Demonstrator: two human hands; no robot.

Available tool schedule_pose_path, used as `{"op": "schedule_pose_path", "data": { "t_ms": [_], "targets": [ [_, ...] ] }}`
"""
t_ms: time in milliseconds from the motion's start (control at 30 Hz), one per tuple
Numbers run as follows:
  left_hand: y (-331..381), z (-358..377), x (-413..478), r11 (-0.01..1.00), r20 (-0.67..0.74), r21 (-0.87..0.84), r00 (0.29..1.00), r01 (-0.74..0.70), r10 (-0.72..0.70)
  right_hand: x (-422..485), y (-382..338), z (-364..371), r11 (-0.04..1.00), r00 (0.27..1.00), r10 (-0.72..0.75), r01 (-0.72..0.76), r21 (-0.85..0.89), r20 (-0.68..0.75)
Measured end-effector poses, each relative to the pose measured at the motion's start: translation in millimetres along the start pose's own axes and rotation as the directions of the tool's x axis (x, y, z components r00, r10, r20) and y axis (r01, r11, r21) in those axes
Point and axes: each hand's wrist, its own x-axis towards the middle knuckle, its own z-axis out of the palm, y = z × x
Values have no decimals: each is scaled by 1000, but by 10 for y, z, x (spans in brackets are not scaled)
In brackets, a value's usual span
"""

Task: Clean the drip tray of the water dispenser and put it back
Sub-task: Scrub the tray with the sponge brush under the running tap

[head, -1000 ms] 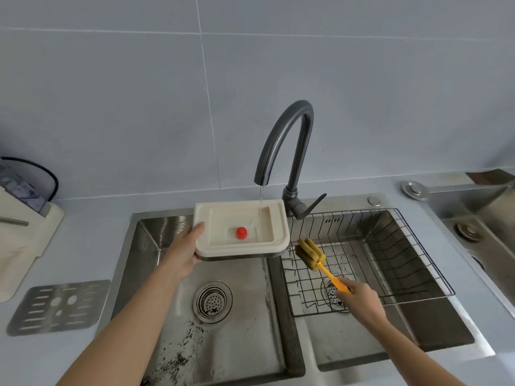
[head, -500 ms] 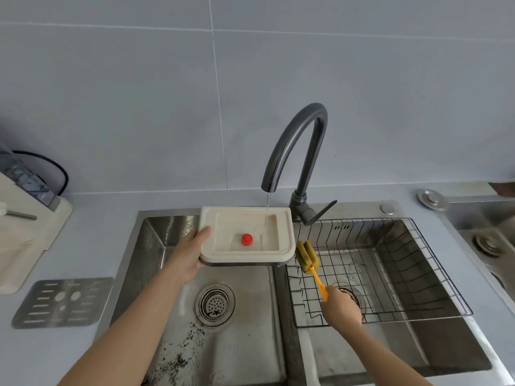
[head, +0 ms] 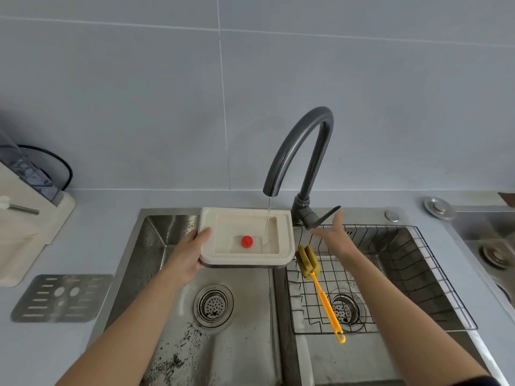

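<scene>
My left hand [head: 187, 257] grips the left edge of the cream drip tray [head: 220, 256], holding it level over the left sink basin. A small red float [head: 247, 242] sits in the tray's recess. A thin stream of water runs from the dark curved faucet [head: 299, 151] into the tray. My right hand [head: 335, 236] is open, fingers spread, just below the faucet's lever [head: 324, 215]. The yellow-handled sponge brush [head: 320, 288] lies loose on the wire rack, right of the tray.
The wire rack [head: 412, 274] fills the right basin; the left basin has a drain strainer [head: 213, 305]. The tray's metal grate [head: 60, 298] lies on the counter at left, near the cream water dispenser [head: 25, 227]. A second sink [head: 490, 246] is at far right.
My right hand let go of the sponge brush, which now lies on the rack, and moved up toward the faucet lever. The tray stayed under the stream.
</scene>
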Motion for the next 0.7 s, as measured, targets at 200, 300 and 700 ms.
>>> {"op": "schedule_pose_path", "data": {
  "t_ms": [200, 300, 700],
  "targets": [
    [5, -29, 0, 1000, -1, 4, 1000, 9, -9, 71, -80, 85, 995, 998, 56, -58, 79, 32],
    [17, -31, -1, 1000, 1, -9, 1000, 16, -16, 107, -96, 118, 993, 997, 61, -66, 102, 48],
    [24, -42, -10, 1000, -10, 26, 1000, 17, -17, 199, -142, 77, 997, 996, 59, -62, 35, 67]
  ]
}}
